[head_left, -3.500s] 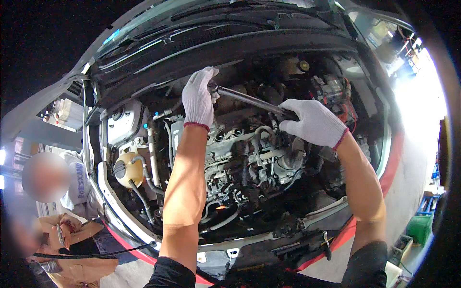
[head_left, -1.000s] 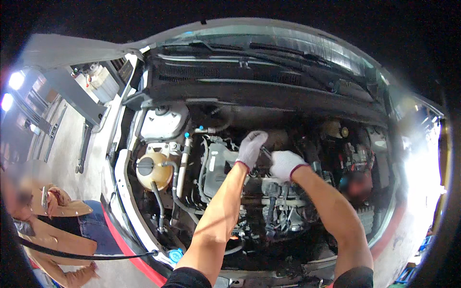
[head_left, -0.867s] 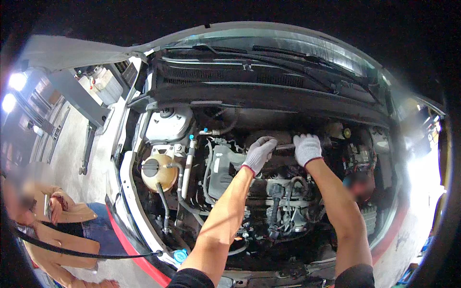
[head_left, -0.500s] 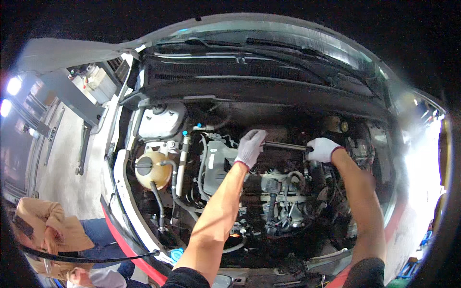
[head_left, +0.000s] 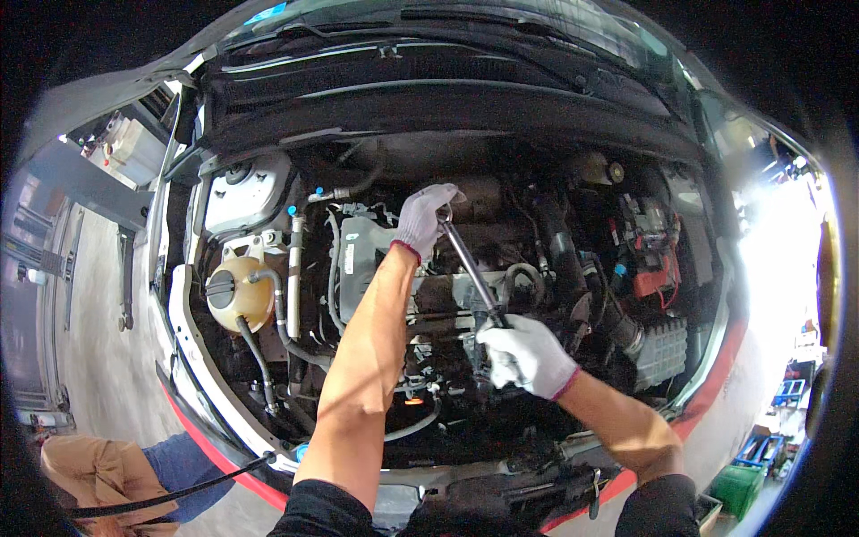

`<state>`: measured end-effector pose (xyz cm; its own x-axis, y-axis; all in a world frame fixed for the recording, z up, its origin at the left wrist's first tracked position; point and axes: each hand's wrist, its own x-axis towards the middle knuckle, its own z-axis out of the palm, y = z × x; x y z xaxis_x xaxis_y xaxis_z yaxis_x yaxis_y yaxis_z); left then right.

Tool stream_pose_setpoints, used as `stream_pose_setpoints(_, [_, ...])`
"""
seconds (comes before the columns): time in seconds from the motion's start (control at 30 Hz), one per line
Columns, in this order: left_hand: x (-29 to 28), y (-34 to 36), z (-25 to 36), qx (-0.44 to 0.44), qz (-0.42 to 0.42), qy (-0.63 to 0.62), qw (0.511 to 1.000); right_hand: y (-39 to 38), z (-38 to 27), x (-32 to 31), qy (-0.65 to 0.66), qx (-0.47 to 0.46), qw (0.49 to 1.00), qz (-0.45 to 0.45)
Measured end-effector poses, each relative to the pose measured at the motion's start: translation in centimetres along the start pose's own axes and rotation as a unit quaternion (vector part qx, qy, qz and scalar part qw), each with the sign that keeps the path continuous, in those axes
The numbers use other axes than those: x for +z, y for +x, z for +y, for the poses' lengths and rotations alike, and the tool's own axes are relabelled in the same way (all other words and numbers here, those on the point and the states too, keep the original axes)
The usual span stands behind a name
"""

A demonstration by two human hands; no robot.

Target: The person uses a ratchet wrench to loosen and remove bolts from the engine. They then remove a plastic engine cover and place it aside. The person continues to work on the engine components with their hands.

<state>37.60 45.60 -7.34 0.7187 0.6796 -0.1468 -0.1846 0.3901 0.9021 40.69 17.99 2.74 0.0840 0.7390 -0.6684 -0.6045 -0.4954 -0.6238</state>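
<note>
In an open engine bay, my left hand (head_left: 428,222), in a white glove with a purple cuff, grips the head end of a long steel wrench (head_left: 470,264) over the rear middle of the engine. My right hand (head_left: 528,358), gloved the same way, is closed on the wrench's dark handle end, lower and to the right. The wrench slants from upper left down to lower right above the engine (head_left: 358,277). What its head sits on is hidden by my fingers.
A cream coolant tank (head_left: 237,295) is at left, a battery area with red parts (head_left: 651,277) at right. The bumper edge (head_left: 197,421) runs below. A person in tan and blue clothing (head_left: 98,470) is at lower left. A green bin (head_left: 734,497) stands at lower right.
My right hand has swung the wrench's handle down toward me, from nearly level to a steep slant. My view has shifted; the person at lower left now shows less.
</note>
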Motion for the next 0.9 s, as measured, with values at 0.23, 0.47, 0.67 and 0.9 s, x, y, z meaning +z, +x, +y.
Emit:
stream_pose_setpoints(0.23, [3.2, -0.3, 3.2, -0.033, 0.060, 0.015, 0.998, -0.4, -8.1, -6.0, -0.729, -0.180, 0.640, 0.159])
stream_pose_setpoints(0.47, [6.0, -5.6, 13.2, 0.109, 0.110, 0.036, 0.987, -4.1, -15.6, -4.4, -0.735, -0.289, 0.576, 0.211])
stream_pose_setpoints(0.67, [3.7, -6.7, 13.5, 0.111, 0.145, 0.043, 0.982, -2.6, -14.8, -3.2, -0.717, -0.327, 0.587, 0.187])
stream_pose_setpoints(0.9, [2.2, -6.2, 12.0, 0.125, 0.151, 0.028, 0.980, -1.5, -14.4, -2.8, -0.719, -0.309, 0.595, 0.184])
